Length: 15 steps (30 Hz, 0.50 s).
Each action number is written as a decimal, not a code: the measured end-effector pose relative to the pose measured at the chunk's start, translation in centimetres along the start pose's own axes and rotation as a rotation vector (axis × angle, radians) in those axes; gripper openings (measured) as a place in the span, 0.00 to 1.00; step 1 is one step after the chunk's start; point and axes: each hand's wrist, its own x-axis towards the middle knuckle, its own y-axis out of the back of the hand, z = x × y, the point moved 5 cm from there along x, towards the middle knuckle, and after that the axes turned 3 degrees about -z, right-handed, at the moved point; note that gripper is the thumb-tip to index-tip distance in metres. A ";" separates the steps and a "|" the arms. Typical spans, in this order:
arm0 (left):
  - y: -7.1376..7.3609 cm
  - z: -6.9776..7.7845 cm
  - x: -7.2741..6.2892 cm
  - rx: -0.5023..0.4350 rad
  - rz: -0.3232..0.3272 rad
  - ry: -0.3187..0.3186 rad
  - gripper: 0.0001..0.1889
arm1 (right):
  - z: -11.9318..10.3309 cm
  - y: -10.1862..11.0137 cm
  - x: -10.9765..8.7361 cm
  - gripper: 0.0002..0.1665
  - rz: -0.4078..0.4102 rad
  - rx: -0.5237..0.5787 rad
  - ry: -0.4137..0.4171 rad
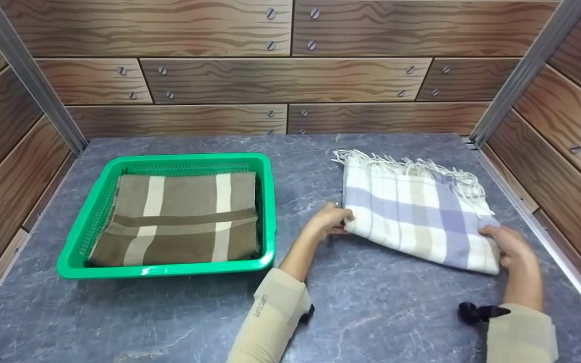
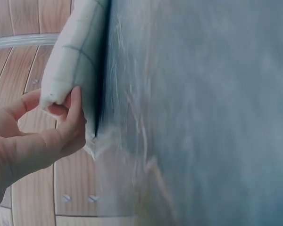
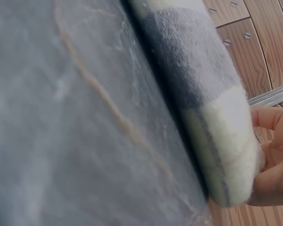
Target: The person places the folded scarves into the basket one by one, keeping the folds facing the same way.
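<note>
A folded white, lavender and beige plaid scarf [image 1: 401,212] with a white fringe along its far edge lies on the right of the table. My left hand [image 1: 332,219] pinches its near left corner; in the left wrist view, thumb and fingers close round the rolled fold [image 2: 73,61]. At the near right corner, my right hand [image 1: 512,244] grips the scarf between thumb and fingers. The right wrist view shows the thick folded edge [image 3: 217,136] beside that hand [image 3: 273,160], some fingers cut off by the frame.
On the left stands a green plastic basket [image 1: 169,272] holding a folded brown and cream striped scarf [image 1: 184,201]. Grey marbled tabletop [image 1: 371,312] lies under everything. Wood-patterned panels [image 1: 285,80] with metal corner rails enclose the back and sides.
</note>
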 end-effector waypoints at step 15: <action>-0.4 -5.9 10.0 0.049 0.111 -0.059 0.24 | -0.5 -0.1 0.2 0.38 0.001 -0.043 -0.026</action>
